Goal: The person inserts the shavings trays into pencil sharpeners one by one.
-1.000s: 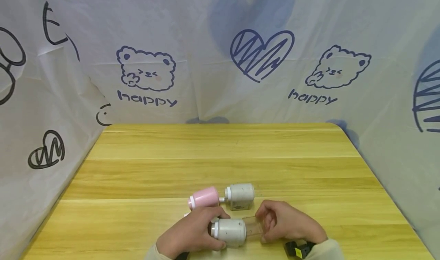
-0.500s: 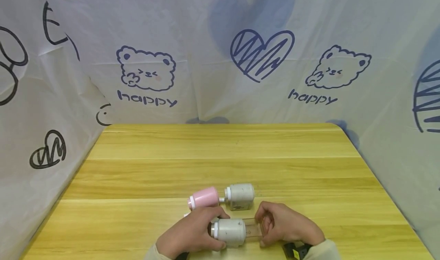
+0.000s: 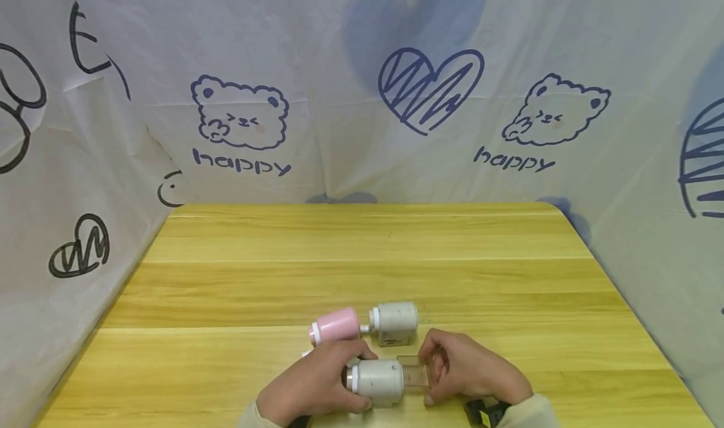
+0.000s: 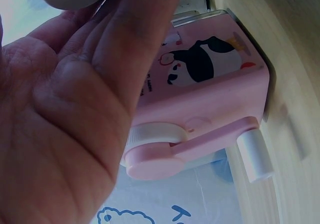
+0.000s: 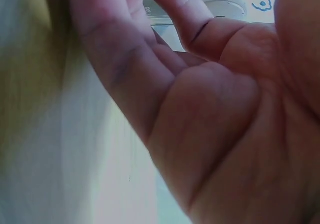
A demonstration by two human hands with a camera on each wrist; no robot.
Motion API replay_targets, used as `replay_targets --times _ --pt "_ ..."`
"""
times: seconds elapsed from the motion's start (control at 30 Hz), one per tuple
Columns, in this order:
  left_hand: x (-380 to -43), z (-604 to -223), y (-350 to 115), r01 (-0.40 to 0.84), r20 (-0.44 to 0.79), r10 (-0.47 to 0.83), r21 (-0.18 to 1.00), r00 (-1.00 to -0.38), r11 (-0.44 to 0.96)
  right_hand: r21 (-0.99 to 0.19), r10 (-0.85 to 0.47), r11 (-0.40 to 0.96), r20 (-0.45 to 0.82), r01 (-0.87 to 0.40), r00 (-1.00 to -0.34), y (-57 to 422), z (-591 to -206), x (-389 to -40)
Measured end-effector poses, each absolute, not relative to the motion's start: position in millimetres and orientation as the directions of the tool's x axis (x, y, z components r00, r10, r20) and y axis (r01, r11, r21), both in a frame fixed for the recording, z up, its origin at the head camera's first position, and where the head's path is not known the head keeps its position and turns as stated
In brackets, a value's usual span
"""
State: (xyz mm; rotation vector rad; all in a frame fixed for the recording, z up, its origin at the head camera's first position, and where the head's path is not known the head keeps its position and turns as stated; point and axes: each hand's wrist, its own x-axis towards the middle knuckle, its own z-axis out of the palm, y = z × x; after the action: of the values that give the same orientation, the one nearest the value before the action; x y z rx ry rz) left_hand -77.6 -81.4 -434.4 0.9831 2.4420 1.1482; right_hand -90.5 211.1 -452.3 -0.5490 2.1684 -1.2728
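A grey-white crank pencil sharpener (image 3: 379, 379) lies near the front of the table, its white-collared end to the left. My left hand (image 3: 313, 381) grips it, with the thumb on the near side and a finger on the far side. From its right end sticks out a clear brownish shavings drawer (image 3: 415, 375). My right hand (image 3: 464, 366) pinches the outer end of that drawer with curled fingers. Just beyond my left hand stands a pink pencil sharpener (image 3: 338, 324), whose panda print and crank handle (image 4: 215, 141) show in the left wrist view.
A second grey-white sharpener (image 3: 398, 322) stands behind the held one, to the right of the pink one. The wooden table (image 3: 362, 246) reaches back to a white cloth (image 3: 339, 126) with drawn bears and hearts.
My right hand has shifted slightly left, and the drawer has moved a little with it toward the sharpener's body. My left hand and the other sharpeners stay where they were.
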Motion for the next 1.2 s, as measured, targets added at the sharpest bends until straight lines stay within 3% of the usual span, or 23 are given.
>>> replay_targets --times 1.2 --pt "-79.7 -437.5 -81.4 0.473 0.058 0.688 0.768 -0.723 0.432 -0.895 -0.61 0.438 -0.226 -0.085 -0.76 203.2 -452.7 -88.0"
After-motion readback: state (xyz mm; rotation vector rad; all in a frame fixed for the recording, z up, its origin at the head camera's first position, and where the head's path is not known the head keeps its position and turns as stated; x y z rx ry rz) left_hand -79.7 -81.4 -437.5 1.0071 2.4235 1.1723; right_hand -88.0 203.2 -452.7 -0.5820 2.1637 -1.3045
